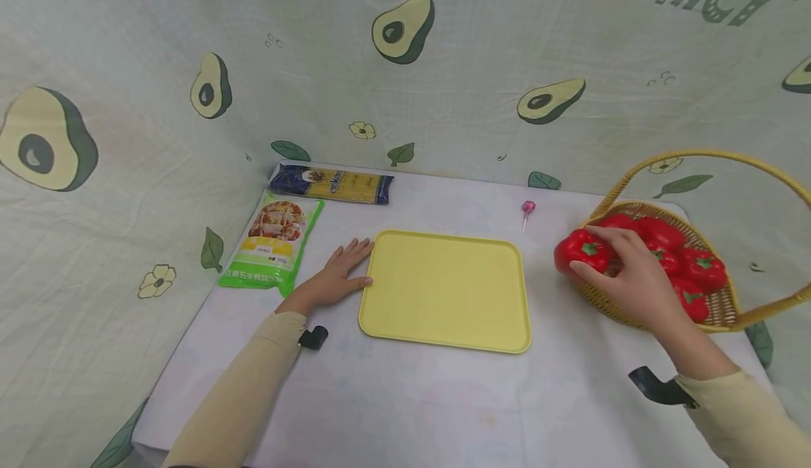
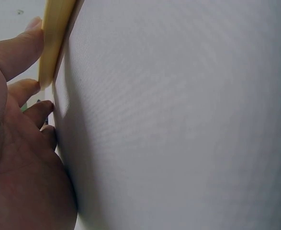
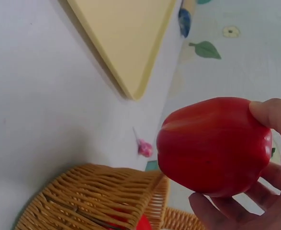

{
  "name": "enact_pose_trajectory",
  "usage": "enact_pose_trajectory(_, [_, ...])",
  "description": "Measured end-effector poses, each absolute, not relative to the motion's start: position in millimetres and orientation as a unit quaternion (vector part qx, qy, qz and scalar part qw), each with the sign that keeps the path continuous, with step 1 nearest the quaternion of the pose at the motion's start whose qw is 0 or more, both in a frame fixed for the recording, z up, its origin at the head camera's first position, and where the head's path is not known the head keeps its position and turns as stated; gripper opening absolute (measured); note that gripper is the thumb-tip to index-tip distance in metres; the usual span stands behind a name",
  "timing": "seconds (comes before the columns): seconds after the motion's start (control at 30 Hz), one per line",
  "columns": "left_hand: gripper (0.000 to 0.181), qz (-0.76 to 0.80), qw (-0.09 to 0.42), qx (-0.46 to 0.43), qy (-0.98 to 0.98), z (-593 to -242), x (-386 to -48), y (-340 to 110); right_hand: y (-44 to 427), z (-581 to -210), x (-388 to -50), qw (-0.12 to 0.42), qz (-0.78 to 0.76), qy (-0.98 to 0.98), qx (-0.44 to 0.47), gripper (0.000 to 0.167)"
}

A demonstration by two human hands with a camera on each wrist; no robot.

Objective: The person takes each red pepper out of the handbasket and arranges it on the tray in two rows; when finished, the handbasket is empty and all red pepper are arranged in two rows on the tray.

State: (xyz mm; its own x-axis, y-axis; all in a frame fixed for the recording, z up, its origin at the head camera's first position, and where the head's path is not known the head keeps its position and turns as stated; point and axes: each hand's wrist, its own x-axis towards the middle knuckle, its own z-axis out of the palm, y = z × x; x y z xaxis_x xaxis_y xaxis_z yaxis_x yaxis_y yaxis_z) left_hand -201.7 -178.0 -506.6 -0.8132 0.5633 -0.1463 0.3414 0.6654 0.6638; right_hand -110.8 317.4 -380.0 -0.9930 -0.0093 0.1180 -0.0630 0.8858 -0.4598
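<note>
My right hand point(image 1: 630, 274) grips a red bell pepper point(image 1: 583, 250) above the left rim of a wicker basket point(image 1: 724, 313). In the right wrist view the pepper point(image 3: 212, 146) hangs clear of the basket point(image 3: 87, 196), thumb on one side and fingers on the other. Several more red peppers point(image 1: 703, 269) lie inside the basket. My left hand point(image 1: 332, 278) rests on the table with its fingers extended, touching the left edge of a yellow tray point(image 1: 443, 292). The left wrist view shows the thumb and a fingertip against the tray's side point(image 2: 56, 38).
A pink lollipop point(image 1: 529, 207) lies between tray and basket, toward the back. At the back left are a blue and yellow pasta packet point(image 1: 336, 184) and a green food bag point(image 1: 274, 243). The basket's tall handle point(image 1: 716, 153) arches over it. Patterned cloth hangs behind the table.
</note>
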Motion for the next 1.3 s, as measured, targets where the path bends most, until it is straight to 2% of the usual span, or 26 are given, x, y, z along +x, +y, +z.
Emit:
enact_pose_trajectory(0.47, [0.079, 0.326, 0.172, 0.254, 0.895, -505, -201, -178, 299, -399, -115, 0.038, 0.262, -0.964, 0.032, 0.079])
enact_pose_trajectory(0.87, [0.080, 0.332, 0.164, 0.260, 0.892, -503, -201, -177, 277, -416, -124, 0.030, 0.297, -0.953, 0.055, 0.072])
enact_pose_trajectory(1.3, [0.078, 0.334, 0.163, 0.254, 0.893, -504, -200, -177, 248, -432, -139, 0.004, 0.323, -0.943, 0.079, 0.071])
